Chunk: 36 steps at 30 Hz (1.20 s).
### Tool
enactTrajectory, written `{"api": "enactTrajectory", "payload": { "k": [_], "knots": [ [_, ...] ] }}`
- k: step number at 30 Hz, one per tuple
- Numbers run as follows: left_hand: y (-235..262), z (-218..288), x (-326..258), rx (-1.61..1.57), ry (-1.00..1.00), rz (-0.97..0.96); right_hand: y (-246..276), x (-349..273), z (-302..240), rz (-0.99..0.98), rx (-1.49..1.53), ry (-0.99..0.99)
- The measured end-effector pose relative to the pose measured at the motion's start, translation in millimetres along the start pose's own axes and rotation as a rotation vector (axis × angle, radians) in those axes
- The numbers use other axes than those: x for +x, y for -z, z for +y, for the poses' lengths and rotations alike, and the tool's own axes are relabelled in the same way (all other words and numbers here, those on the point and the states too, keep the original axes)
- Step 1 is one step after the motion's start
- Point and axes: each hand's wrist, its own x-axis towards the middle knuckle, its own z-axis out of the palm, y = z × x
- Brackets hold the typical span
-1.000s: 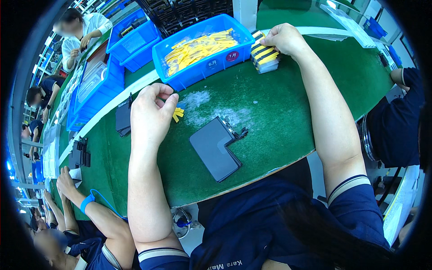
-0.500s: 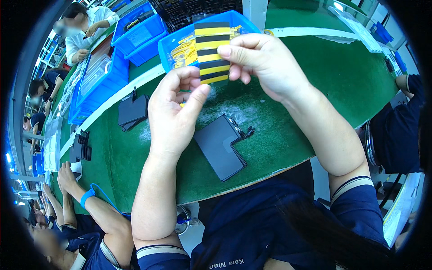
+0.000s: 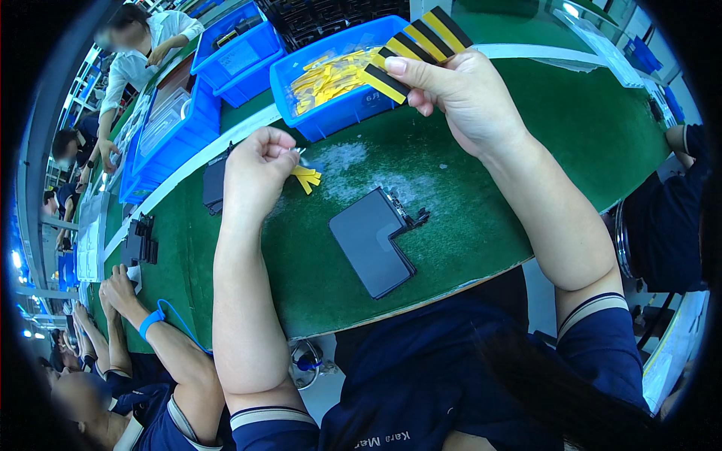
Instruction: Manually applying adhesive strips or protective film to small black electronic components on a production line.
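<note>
Green counter (image 3: 466,225) carries a dark panel (image 3: 372,240); beyond it, right hand (image 3: 466,94) pinches striped strips (image 3: 421,41), left hand (image 3: 256,169) pinches yellow tabs (image 3: 307,179).

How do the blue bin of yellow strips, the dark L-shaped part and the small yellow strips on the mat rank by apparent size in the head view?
1. blue bin
2. dark L-shaped part
3. small yellow strips
The bin lies farther from the camera, so it is truly bigger.
</note>
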Motion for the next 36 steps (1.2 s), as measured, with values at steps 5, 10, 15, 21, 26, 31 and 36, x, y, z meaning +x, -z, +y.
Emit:
{"api": "enactTrajectory", "payload": {
  "k": [5,10,15,21,26,31,36],
  "knots": [
    [-2,-2,-8,0.647,-0.257,0.074,-3,-1,4,-0.072,-0.118,-0.029],
    [-12,47,-44,0.388,-0.416,-0.141,-10,-9,0,-0.079,-0.108,0.049],
    [-21,66,-70,0.525,-0.584,-0.359,-11,-11,-1,-0.118,-0.217,0.114],
    [-15,59,-60,0.159,-0.348,-0.333,-17,-18,-2,-0.086,-0.119,0.268],
    [-19,51,-51,-0.566,-0.096,-0.214,-22,-26,-5,-0.127,-0.356,0.433],
    [-21,52,-50,-0.776,-0.139,-0.249,-20,-28,-7,-0.106,-0.4,0.367],
    [-23,52,-51,-0.772,-0.162,-0.233,-20,-25,-3,-0.116,-0.431,0.51]
  ]
}}
